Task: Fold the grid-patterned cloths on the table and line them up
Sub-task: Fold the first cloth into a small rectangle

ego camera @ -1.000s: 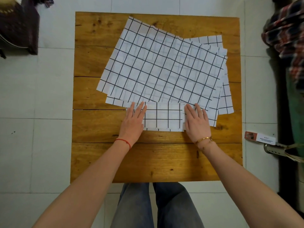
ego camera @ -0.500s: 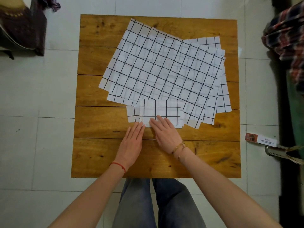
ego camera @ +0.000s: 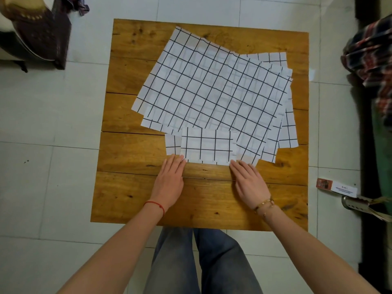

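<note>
- Head view: both hands lie flat with straight fingers on the wooden counter [ego camera: 131, 187], gripping nothing.
- The left hand [ego camera: 169, 181] touches the near left corner of the small folded cloth [ego camera: 207, 146]; the right hand [ego camera: 249, 181] touches its near right corner.
- Half a second ago the two hands sat close together at the middle of that near edge; a second ago they were further up, on the cloth itself. Now they have spread to the corners.
- I take that as squaring or smoothing the folded piece, so this fold looks about finished.
- The folded cloth sits near the counter's middle, overlapping the near edge of the pile of unfolded cloths [ego camera: 212, 88], which is fanned out askew across the far half.
- Several sheets remain unfolded, so most of the task is ahead, and nothing is lined up yet.
</note>
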A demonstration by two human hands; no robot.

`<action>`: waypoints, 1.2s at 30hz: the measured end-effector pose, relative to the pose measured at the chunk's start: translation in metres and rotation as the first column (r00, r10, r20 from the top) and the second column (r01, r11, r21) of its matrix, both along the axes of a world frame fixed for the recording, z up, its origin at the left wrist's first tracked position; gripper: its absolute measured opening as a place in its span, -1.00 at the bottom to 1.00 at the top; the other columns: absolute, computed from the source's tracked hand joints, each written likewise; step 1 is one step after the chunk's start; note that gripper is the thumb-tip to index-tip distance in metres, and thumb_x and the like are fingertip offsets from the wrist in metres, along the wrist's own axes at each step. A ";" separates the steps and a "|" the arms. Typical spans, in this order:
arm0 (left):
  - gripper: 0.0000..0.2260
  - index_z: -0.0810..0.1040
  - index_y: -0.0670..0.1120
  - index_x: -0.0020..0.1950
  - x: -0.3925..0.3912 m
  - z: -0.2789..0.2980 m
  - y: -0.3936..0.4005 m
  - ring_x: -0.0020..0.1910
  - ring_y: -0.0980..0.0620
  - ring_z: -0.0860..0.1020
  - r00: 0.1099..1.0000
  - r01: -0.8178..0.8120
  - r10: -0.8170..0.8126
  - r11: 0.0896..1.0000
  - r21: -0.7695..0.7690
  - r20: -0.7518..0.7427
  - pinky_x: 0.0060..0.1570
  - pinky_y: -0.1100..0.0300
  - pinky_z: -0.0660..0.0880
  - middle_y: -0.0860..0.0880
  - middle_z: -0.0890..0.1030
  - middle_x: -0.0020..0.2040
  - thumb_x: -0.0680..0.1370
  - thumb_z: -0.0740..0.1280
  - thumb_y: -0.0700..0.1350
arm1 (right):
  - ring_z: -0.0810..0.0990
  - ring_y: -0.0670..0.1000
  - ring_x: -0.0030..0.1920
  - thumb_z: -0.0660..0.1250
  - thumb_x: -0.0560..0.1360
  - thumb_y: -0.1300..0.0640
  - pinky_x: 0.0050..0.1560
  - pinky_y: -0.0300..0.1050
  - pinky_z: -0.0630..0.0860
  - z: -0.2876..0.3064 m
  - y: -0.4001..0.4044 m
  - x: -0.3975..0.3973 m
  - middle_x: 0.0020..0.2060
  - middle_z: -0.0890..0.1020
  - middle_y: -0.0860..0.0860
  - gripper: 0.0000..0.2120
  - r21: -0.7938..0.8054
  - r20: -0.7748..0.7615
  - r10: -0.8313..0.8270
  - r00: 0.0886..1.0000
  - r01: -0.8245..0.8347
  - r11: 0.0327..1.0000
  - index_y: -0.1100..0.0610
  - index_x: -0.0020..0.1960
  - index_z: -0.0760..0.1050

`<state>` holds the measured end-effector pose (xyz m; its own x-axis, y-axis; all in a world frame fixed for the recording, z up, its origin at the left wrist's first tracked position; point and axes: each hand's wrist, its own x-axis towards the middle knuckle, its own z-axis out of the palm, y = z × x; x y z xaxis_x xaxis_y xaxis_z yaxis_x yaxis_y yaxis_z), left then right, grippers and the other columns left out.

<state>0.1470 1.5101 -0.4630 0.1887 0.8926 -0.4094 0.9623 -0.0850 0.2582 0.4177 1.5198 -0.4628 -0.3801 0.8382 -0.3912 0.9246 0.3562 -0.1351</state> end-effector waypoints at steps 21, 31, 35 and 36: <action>-0.77 0.49 -0.07 -0.03 0.036 -0.006 0.048 -0.08 0.01 0.53 0.572 -0.803 0.807 0.588 -0.102 0.148 -0.10 0.08 0.58 0.01 0.51 -0.09 0.46 0.45 0.01 | 0.45 0.14 -0.01 0.21 0.51 0.24 -0.05 -0.03 0.38 -0.010 0.144 -0.077 0.00 0.52 0.11 -0.85 0.034 -0.181 -0.175 0.968 0.184 0.982 0.19 0.06 0.47; -0.91 0.52 -0.10 -0.03 0.039 -0.002 0.054 -0.15 0.11 0.54 0.364 -0.842 0.864 0.465 -0.274 0.348 -0.27 0.41 0.40 0.02 0.57 -0.13 0.51 0.39 -0.13 | 0.44 0.09 0.01 0.25 0.48 0.23 0.05 -0.07 0.43 -0.015 0.142 -0.071 -0.05 0.50 0.09 -0.90 -0.131 -0.250 -0.349 0.903 0.326 0.936 0.18 -0.02 0.47; -0.85 0.47 -0.10 0.08 0.034 0.012 0.058 -0.05 0.03 0.59 0.039 -0.798 0.894 0.296 -0.525 0.445 -0.08 0.21 0.56 -0.03 0.59 -0.02 0.53 0.35 -0.13 | 0.46 -0.02 -0.17 0.34 0.44 0.22 -0.22 -0.29 0.39 -0.002 0.136 -0.071 -0.20 0.52 0.01 -0.92 -0.447 -0.379 -0.674 0.634 0.512 0.733 0.18 -0.07 0.49; -0.80 0.45 -0.10 0.13 0.033 0.015 0.059 -0.05 0.02 0.61 -0.064 -0.758 0.894 0.246 -0.604 0.444 -0.02 0.15 0.59 -0.06 0.59 -0.01 0.53 0.35 -0.15 | 0.46 -0.04 -0.22 0.36 0.44 0.20 -0.27 -0.31 0.36 0.002 0.134 -0.072 -0.26 0.51 -0.02 -0.92 -0.524 -0.366 -0.734 0.572 0.525 0.671 0.14 -0.09 0.48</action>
